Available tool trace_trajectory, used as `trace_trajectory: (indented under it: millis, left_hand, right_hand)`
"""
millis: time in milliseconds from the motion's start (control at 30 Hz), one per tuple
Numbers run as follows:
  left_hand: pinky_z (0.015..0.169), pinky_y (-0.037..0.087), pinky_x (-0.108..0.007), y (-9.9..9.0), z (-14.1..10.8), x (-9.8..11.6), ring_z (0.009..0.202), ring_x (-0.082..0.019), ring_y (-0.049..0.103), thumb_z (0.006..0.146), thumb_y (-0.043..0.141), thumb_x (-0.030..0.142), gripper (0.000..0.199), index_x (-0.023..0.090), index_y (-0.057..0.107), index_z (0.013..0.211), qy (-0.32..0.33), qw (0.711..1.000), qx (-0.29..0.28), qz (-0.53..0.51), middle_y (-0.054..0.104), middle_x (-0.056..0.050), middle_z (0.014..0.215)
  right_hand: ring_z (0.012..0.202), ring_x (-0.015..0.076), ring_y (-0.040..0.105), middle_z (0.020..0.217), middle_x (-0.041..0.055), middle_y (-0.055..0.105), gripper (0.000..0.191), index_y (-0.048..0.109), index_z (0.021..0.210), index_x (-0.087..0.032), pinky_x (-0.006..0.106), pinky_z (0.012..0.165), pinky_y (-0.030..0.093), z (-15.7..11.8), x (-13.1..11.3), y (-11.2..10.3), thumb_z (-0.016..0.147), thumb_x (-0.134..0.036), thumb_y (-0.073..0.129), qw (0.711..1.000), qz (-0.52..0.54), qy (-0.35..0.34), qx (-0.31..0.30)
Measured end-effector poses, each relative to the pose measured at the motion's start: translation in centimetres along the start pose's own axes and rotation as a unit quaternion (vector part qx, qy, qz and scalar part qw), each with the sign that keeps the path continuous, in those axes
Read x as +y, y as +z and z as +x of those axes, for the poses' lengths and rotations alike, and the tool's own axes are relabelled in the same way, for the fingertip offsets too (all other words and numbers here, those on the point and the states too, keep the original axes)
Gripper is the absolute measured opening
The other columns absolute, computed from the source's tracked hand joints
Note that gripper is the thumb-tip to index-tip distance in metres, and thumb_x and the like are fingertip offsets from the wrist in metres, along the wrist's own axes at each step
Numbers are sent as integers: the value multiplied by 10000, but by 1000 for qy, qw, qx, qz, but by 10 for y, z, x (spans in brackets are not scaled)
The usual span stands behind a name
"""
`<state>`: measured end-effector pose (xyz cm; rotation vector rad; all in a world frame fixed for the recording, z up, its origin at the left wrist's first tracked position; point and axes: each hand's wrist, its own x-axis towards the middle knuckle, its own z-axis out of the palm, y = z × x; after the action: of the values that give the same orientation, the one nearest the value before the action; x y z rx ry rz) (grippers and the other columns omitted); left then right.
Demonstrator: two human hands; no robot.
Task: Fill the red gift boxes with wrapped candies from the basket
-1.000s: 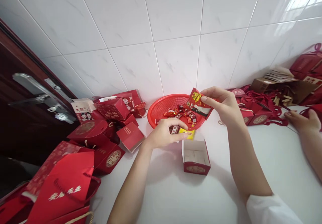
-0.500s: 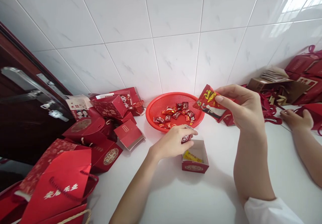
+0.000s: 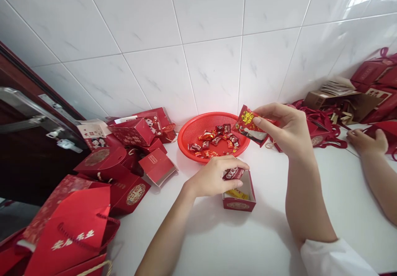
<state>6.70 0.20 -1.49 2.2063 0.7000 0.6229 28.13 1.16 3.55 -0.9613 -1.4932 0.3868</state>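
Note:
My left hand (image 3: pixel 214 176) is closed on a dark red wrapped candy (image 3: pixel 233 173), held over the near-left part of a small open box (image 3: pixel 238 205). Inside that box lies a yellow packet (image 3: pixel 237 193), partly hidden by my fingers. Between thumb and fingers, my right hand (image 3: pixel 287 131) pinches a larger red packet (image 3: pixel 250 126) with yellow print, up in the air by the right rim of the red plastic basket (image 3: pixel 182 139). Several small wrapped candies (image 3: pixel 216 140) lie in the basket, behind the box.
Red gift boxes (image 3: pixel 128 191) and a red bag (image 3: pixel 71 230) crowd the left side beside a door handle (image 3: pixel 27 106). At the right are a cardboard box (image 3: pixel 316 99), red ribbons and another person's hand (image 3: pixel 367 143). A tiled wall (image 3: pixel 214 73) closes the back.
My left hand has moved slightly right over the small box, and the candy in it shows more. The right hand has shifted left with its packet, nearer the basket.

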Motion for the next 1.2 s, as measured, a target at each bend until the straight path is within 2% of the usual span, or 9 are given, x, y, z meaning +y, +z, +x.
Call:
trace_trajectory:
  millis: [100,233,367,467,567,733,900,1100,1200]
  left_hand:
    - [717,506,-248,-7,1,-6,772,-144,626,811,658,138,286,205,718,1083,-4,999,47,23,708,-25,917]
    - [729,504,-248,-39,10,-42,778,-147,627,795,549,71,354,188,715,1085,-70,980,142,118,705,-32,937]
    - [890,496,-322,-72,29,-86,993,-229,645,747,513,3,414,197,753,1023,-238,916,79,314,717,-72,1044]
    - [1022,442,-395,-78,44,-106,1223,-301,553,698,582,1,519,241,741,1131,-275,877,-20,393,655,-106,1259]
    - [1050,423,-407,-70,56,-113,1288,-332,495,646,693,76,610,281,708,1220,-228,888,-131,377,579,-103,1382]
    - [793,510,-301,-58,68,-114,985,-274,656,612,666,70,668,293,701,1241,-259,881,-238,317,674,-88,1195]
    - [714,488,-264,-56,68,-113,873,-231,654,637,681,105,563,274,725,1172,-245,886,-236,313,737,-55,996]
    - [689,494,-266,-61,63,-115,812,-213,666,757,596,129,347,192,748,1062,-269,896,-181,303,747,-73,925]
    - [755,513,-268,-66,57,-112,829,-204,676,805,578,156,311,161,734,1074,-261,924,-95,264,752,-77,933]
  right_hand:
    - [773,201,696,845,46,741,136,722,859,-204,333,689,577,1,4,3,806,-329,737,1000,4,0,-8]
    - [785,200,692,845,47,740,135,708,846,-189,330,711,555,5,14,11,809,-319,701,999,-9,8,-37]
    - [784,195,685,866,37,748,120,702,866,-197,329,722,532,7,25,19,821,-299,658,997,-68,13,-46]
    - [799,197,680,888,34,755,139,702,878,-207,331,732,524,7,28,22,840,-323,636,994,-88,9,-67]
    - [791,200,676,885,34,757,141,704,873,-213,337,731,519,7,28,24,845,-329,629,992,-97,9,-82]
    - [756,199,670,871,32,759,128,702,861,-223,335,696,507,9,28,25,843,-321,622,990,-116,7,-83]
    - [759,197,667,876,32,759,126,697,856,-221,332,701,500,10,29,26,846,-318,617,989,-121,8,-89]
    - [779,192,666,885,30,756,125,702,880,-212,330,731,506,9,30,21,846,-301,621,989,-116,9,-86]
    - [779,188,665,873,27,753,124,701,881,-206,324,732,508,9,30,18,845,-298,626,992,-103,8,-76]
